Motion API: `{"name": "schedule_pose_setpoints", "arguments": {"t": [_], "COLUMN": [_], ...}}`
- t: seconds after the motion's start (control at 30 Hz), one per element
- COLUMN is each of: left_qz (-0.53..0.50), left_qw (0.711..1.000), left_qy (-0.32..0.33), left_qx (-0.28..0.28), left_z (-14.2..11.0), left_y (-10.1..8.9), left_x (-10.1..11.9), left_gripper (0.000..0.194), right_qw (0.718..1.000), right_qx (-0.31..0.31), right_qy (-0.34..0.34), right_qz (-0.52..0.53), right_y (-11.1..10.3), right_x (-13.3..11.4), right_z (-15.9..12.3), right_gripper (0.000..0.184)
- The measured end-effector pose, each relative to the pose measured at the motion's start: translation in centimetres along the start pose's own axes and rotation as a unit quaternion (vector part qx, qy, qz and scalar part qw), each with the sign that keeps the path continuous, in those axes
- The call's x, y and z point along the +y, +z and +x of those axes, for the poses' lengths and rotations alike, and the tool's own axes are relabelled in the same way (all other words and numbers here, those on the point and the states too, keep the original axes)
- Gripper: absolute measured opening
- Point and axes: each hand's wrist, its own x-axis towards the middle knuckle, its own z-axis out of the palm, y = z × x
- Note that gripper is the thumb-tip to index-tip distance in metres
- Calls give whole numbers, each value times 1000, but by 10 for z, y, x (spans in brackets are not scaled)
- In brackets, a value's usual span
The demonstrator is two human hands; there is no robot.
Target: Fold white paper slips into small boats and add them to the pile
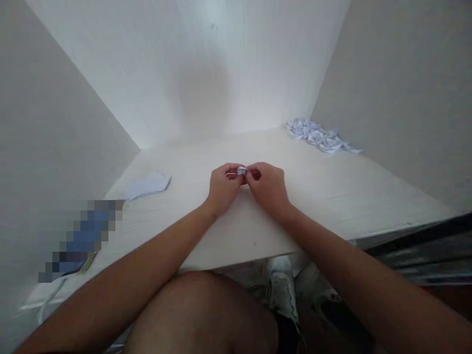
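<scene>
Over the middle of the white desk [221,236], my two hands meet at a small folded piece of white paper [241,170]. My left hand [226,184] pinches it from the left between thumb and fingers. From the other side, my right hand [266,184] closes its thumb and forefinger on the same piece. Fingers cover much of the paper, so its full shape is hidden.
A stack of white paper sheets [147,186] lies at the left. By the right wall sits a heap of crumpled paper strips [319,136]. A pixelated object [83,236] rests at the left edge, with a cable [49,300] below it. Walls enclose the desk's back and sides.
</scene>
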Motion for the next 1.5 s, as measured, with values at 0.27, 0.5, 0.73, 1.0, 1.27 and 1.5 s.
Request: {"name": "schedule_pose_setpoints", "arguments": {"t": [0.27, 0.5, 0.73, 1.0, 1.27, 1.5], "left_qz": [10, -17, -16, 2, 31, 47], "left_qw": [1000, 998, 997, 999, 999, 999], "left_qy": [-4, -18, -48, -18, 13, -1], "left_qx": [15, 60, 57, 42, 29, 25], "left_z": [1, -5, -7, -8, -9, -8], "left_y": [0, 0, 1, 2, 0, -4], "left_x": [1, 2, -1, -3, -4, -4], "left_gripper": [27, 26, 26, 16, 13, 21], "right_qw": [1000, 997, 996, 994, 996, 992], "right_qx": [-13, -43, -44, -61, -50, -71], "right_qy": [-13, -49, -46, -52, -44, -54], "right_qz": [-20, -44, -63, -72, -61, -88], "right_y": [-1, -3, -4, -4, -6, -8], "right_x": [-3, -8, -8, -11, -11, -10], "right_z": [-2, -6, -9, -9, -8, -7], "right_gripper": [19, 23, 25, 24, 24, 28]}}
